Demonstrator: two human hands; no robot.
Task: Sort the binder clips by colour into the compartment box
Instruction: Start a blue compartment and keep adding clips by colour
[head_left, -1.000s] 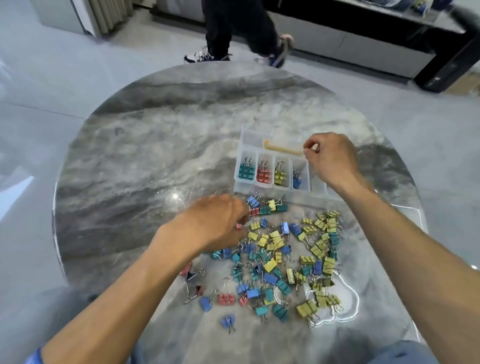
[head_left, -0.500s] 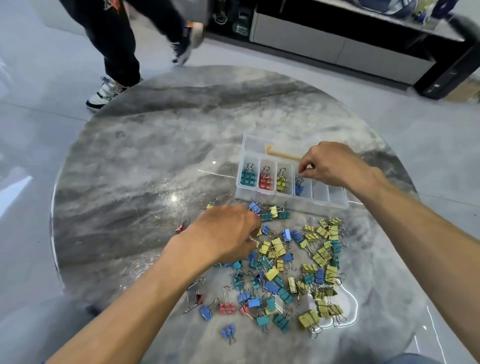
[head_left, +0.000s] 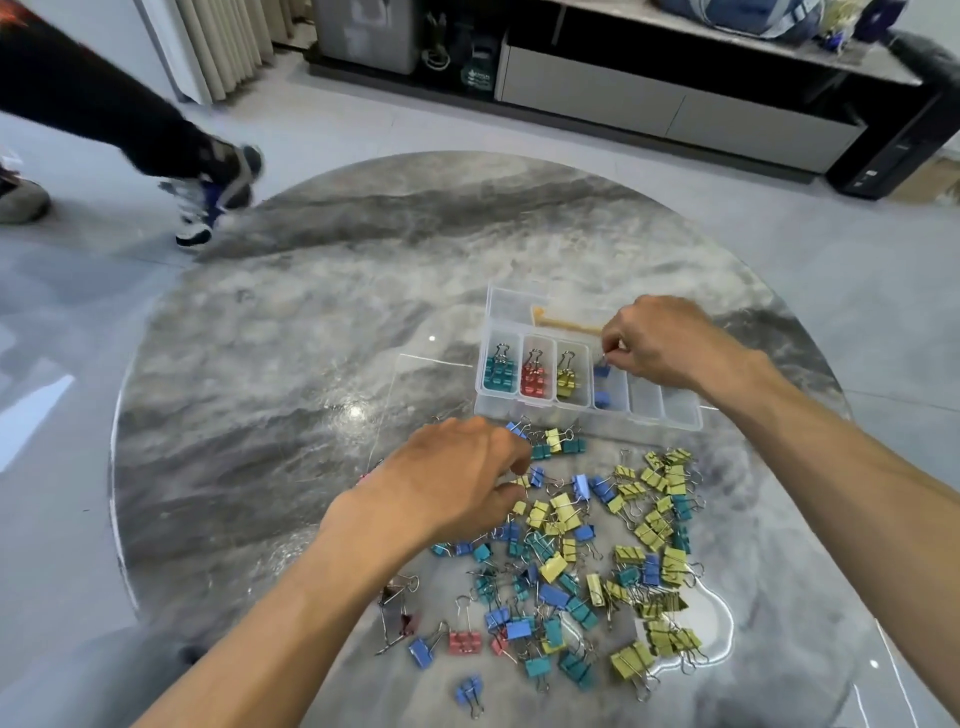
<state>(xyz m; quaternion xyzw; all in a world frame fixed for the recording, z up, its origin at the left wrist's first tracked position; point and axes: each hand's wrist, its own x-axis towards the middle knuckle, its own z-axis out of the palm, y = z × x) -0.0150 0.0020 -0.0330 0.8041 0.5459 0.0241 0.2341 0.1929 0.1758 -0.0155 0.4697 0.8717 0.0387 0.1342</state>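
A clear compartment box lies on the round marble table. Its left compartments hold teal clips, red clips, yellow clips and blue clips. My right hand hovers over the blue compartment, fingertips pinching the wire handle of a blue clip. A loose pile of mixed binder clips spreads in front of the box. My left hand rests palm down on the pile's left edge, fingers curled onto clips; what it grips is hidden.
Two compartments at the right of the box hold nothing. A tan strip lies in the rear section. A person's legs and shoes move past the table's far left. A low cabinet stands behind.
My right hand lowered from above the box to the blue compartment. My left hand stayed on the pile. The person in the background walked to the left.
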